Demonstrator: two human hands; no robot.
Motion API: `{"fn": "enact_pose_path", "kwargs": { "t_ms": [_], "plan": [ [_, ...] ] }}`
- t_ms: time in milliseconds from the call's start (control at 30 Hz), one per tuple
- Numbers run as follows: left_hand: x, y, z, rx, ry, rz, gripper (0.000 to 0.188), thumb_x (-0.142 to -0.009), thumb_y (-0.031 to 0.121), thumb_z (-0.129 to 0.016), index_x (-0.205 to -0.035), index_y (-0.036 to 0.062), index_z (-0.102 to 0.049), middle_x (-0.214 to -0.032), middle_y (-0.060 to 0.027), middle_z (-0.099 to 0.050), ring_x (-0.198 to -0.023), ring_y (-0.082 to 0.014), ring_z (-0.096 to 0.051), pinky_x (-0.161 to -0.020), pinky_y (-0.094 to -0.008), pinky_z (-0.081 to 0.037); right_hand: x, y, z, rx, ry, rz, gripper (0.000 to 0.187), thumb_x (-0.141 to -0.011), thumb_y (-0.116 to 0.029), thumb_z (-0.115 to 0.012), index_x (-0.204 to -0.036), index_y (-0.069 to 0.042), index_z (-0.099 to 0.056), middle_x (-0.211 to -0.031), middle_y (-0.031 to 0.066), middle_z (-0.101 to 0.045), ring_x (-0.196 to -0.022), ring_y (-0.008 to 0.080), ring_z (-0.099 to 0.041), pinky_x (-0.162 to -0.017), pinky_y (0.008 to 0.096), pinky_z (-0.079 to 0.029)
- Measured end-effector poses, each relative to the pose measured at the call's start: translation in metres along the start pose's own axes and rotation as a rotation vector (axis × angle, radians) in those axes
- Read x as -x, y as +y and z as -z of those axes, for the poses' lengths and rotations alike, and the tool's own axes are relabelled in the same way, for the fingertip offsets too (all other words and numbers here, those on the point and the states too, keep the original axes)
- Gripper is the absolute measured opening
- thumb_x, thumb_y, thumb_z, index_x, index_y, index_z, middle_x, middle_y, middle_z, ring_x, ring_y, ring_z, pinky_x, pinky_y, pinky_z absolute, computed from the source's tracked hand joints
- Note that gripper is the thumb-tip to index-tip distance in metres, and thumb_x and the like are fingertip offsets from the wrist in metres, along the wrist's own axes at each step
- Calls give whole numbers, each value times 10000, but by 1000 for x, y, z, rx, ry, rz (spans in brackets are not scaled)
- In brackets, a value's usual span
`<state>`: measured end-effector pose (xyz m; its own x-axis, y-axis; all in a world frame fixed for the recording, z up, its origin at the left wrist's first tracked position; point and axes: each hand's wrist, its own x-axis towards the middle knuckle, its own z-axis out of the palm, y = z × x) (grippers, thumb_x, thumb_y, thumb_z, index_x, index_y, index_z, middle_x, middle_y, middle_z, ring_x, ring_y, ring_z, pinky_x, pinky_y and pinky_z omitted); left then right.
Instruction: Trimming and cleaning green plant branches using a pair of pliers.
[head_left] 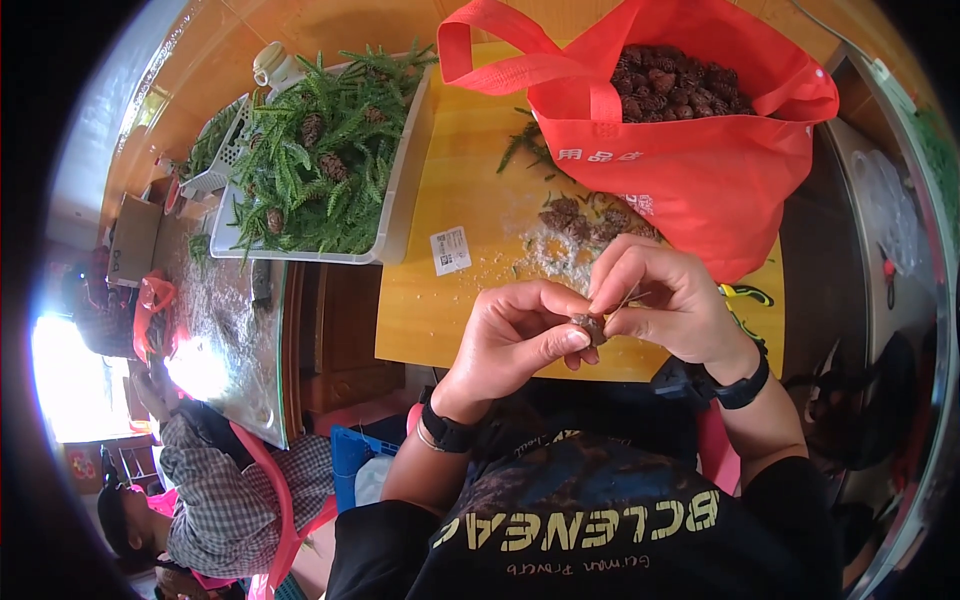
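Over the near edge of the yellow table [420, 320], my left hand [510, 335] grips a small brown pine cone [590, 328] between thumb and fingers. My right hand [672, 300] is closed in a pinch at the top of the same cone. A thin wire [630, 294] shows at its fingertips; where it meets the cone is hidden by the fingers. Just beyond my hands, several loose pine cones [565, 219] lie beside whitish crumbs [560, 258].
A red bag [690, 190] full of pine cones [670, 85] stands at the far right. Left of it, a white bin [400, 215] holds green artificial branches [310, 150]. A yellow-and-black handled tool [748, 292] lies right. Another person [215, 490] sits at far left.
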<state>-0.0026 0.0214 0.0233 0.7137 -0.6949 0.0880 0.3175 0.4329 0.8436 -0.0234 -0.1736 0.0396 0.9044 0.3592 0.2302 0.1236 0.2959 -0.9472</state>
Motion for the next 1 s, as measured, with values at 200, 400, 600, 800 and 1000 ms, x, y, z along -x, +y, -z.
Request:
{"fn": "enact_pose_path", "kwargs": {
  "t_ms": [200, 400, 600, 800, 1000],
  "plan": [
    [0, 6, -7, -190, 96, 18, 202, -799, 104, -688, -897, -54, -611, -808, -126, -633, -690, -176, -638, -563, -240, -508, 2, 1, 0, -12, -12, 21, 145, -765, -72, -713, -826, -31, -588, -898, 70, -540, -817, 129, -542, -710, 235, -438],
    [0, 8, -7, -128, 75, 49, 209, -793, 100, -693, -898, -60, -609, -827, -127, -631, -698, -174, -641, -567, -228, -508, 3, 0, 2, 13, -45, 46, 106, -783, -14, -670, -816, -6, -569, -958, 87, -549, -841, 128, -565, -734, 239, -465],
    [0, 8, -8, -183, 101, 29, 203, -784, 66, -696, -916, -57, -603, -851, -136, -629, -707, -168, -640, -577, -229, -513, 6, 2, -3, 67, 56, 51, 152, -760, -67, -714, -792, -24, -572, -914, 92, -559, -836, 144, -552, -738, 249, -450],
    [-2, 9, -11, -304, 139, -48, 195, -765, 22, -703, -914, -56, -605, -872, -132, -629, -741, -176, -641, -625, -237, -522, 8, -1, -4, 367, 98, 153, 128, -746, 16, -678, -783, -19, -560, -912, 93, -552, -855, 142, -551, -750, 250, -449],
    [-7, 9, -11, -1031, 77, -372, 204, -738, -45, -699, -919, -61, -607, -922, -137, -629, -787, -190, -639, -681, -253, -527, 11, -3, -11, 363, 241, -20, 103, -753, 46, -633, -793, -1, -551, -920, 96, -546, -854, 127, -543, -744, 240, -443]
  ]
}}
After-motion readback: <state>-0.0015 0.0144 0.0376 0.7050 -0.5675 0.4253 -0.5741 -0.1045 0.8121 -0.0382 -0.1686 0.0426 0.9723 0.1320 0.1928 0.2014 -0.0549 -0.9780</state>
